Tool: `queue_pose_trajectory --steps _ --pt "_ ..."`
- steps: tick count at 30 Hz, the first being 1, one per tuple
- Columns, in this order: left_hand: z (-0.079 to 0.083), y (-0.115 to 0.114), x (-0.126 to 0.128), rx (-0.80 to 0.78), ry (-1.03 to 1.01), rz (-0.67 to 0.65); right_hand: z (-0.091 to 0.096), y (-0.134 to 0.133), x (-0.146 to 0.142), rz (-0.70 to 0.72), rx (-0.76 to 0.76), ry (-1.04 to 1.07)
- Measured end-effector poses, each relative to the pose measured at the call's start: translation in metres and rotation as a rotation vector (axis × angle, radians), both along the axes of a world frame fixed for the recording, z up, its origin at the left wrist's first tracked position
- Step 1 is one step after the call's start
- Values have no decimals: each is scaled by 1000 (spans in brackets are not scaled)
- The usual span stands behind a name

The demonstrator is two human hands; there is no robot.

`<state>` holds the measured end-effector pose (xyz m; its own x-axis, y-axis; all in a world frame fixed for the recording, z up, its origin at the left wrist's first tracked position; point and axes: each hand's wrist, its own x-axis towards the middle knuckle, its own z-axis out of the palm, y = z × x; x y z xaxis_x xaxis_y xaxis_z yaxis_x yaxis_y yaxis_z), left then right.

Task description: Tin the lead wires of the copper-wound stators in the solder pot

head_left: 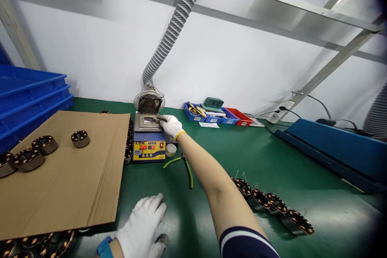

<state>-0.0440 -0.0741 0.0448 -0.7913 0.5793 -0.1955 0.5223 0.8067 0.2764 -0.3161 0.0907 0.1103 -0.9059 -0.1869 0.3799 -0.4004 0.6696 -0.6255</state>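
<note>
The right hand [171, 125], in a white glove with a yellow cuff, was at the metal top of the solder pot [149, 151], its fingers bent; whether they gripped anything, I couldn't tell. The left hand [142, 227], gloved too, was low over the near side of the green worktop [223, 149], fingers loosely extended, thumb apart, nothing visible in its grasp.

The solder pot stood on the worktop, just right of the cardboard [81, 181], two red readouts lit on its front and a shiny pool in its well [148, 120]. Behind the well, one ribbed hose [172, 30] ran down to a round fan grille [149, 105].

Against the wall I counted three small blue bins [198, 119] and one red bin [245, 123]. The leftmost blue one held tools, some yellow; the middle one had pale flat items over it; the red one's contents I couldn't make out. At far left, three blue crates [33, 100] were stacked, their insides hidden.

Four motor stators [80, 139] sat on the cardboard, with others partly hidden under its edges. At least five more formed a row to the right, partly behind the arm. One pair of green-handled pliers [189, 171] lay spread near one small round tub [171, 150].
</note>
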Motion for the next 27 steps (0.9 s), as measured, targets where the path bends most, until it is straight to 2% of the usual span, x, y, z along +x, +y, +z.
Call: queue_pose_trajectory --steps 2,4,7,9,12,16,19,23,27 --pt "-3 -1 0 16 11 -3 3 5 3 -5 16 -1" --pt "-4 -2 0 36 16 0 12 9 7 -73 74 20" --pt "-4 -2 0 49 11 8 32 10 17 -198 314 99" --pt "-4 -1 0 55 19 11 45 7 26 -220 480 108" --pt "-5 -1 0 21 23 -7 58 0 37 -204 570 72" --pt "-9 -2 0 51 29 4 65 -9 49 -223 600 98" --pt "-11 -2 0 71 38 12 69 -14 54 -240 593 32" --pt "-12 -2 0 77 46 12 74 -20 52 -232 440 -117" --pt "-12 -4 1 98 38 13 68 -21 39 -195 305 -166"
